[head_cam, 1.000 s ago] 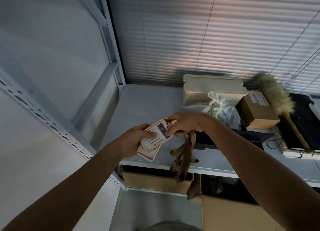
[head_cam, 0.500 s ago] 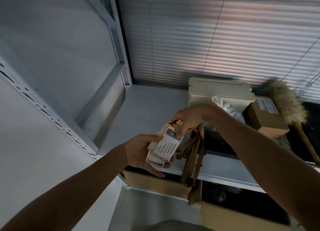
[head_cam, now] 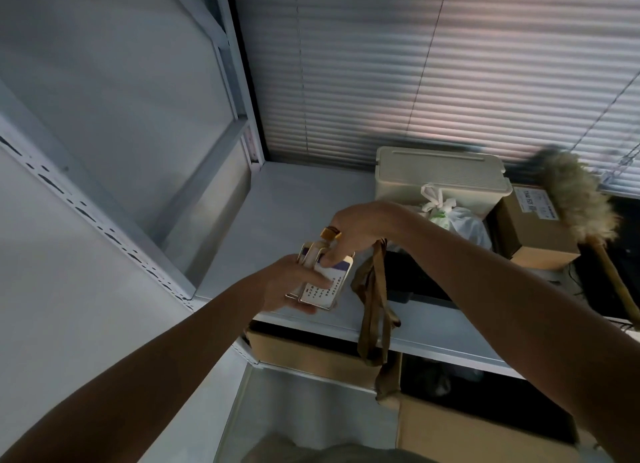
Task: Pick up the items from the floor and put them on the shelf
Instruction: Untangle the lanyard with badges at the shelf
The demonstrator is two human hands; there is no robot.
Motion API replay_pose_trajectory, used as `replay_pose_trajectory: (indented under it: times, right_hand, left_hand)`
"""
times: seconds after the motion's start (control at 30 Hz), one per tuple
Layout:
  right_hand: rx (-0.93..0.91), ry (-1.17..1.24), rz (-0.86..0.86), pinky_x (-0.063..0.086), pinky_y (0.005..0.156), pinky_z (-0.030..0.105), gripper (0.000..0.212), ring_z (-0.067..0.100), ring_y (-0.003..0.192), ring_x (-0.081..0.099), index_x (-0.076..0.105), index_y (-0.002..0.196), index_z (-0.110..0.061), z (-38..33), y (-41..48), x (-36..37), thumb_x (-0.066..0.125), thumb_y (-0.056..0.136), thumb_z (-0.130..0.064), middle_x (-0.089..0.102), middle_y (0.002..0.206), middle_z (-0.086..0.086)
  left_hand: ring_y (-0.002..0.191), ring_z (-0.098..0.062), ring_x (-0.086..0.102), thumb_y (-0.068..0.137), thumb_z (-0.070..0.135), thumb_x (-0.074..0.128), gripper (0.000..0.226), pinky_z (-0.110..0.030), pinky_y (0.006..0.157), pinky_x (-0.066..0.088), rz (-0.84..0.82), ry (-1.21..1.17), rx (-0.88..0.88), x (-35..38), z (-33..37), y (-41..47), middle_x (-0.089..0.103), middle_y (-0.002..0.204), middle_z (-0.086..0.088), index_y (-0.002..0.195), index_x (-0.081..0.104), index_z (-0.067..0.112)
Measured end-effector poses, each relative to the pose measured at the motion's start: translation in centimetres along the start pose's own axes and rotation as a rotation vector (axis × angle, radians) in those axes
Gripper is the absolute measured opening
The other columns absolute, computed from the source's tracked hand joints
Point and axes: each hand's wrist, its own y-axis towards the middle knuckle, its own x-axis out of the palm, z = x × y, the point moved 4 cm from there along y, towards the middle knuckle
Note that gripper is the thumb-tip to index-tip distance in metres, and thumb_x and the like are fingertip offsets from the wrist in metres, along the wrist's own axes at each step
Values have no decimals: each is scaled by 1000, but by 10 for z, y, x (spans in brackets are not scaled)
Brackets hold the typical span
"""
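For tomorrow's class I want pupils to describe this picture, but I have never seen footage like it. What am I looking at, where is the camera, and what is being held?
There is no machine here: a person works with bare hands. The picture comes from a wide-angle camera worn on the person's head, looking forward and down, so both forearms reach in from the bottom. The left hand grips a small cream case with a printed label, and the right hand pinches its top. A brown strap hangs from the right hand. Under them is a white shelf. On it, to the right, lie a cream lidded box, a tied plastic bag, a cardboard box and a feather duster. A closed window blind is behind.
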Motion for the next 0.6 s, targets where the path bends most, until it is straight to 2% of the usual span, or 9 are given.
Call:
replay_pose_trajectory:
  times: [0.07,0.13,0.2,0.27,0.4,0.5,0.6]
  right_hand:
    - [-3,28,53,48,71,31,57,17,79,64,71,103,-17,0,3,-2,67,78,-67,71,88,-2]
    - [-7,110,75,43,67,30,55,16,73,58,72,101,-16,2,5,0,67,79,-66,67,82,1]
    - [2,186,109,44,68,29,53,15,75,58,72,101,-17,3,8,2,67,79,-65,73,89,7]
    - [2,243,142,44,69,29,52,15,75,59,72,101,-16,1,10,2,69,79,-63,73,91,6]
    - [-1,534,176,47,65,26,35,14,71,58,70,106,-15,10,7,-2,78,82,-39,67,81,1]
    - [41,792,233,49,58,24,23,9,55,56,68,109,-18,27,1,9,74,87,-17,62,64,-2]
    - [115,964,339,52,61,26,23,10,57,59,69,111,-16,36,0,33,71,89,-12,63,71,2]
  left_hand:
    - [98,-35,71,75,18,73,48,-33,63,54,-42,-37,24,3,1,-2,72,111,-20,121,62,7]
    - [88,-33,71,77,21,70,41,-31,62,49,-72,-63,44,1,3,-3,72,101,-19,115,62,6]
    - [93,-35,71,80,22,68,39,-32,65,47,-117,-61,41,-5,3,-3,72,105,-19,116,61,8]
    - [96,-37,71,84,20,67,37,-31,64,49,-160,-55,45,-14,5,-3,72,111,-18,119,61,11]
    - [82,-30,73,89,16,65,26,-28,56,49,-61,-29,136,-47,13,-1,75,104,-15,115,63,12]
    - [82,-26,74,91,17,63,23,-27,59,49,15,-88,155,-78,23,6,76,102,-9,115,64,14]
    - [77,-20,75,94,18,60,16,-25,58,47,103,-129,153,-109,35,23,76,93,-5,110,65,15]
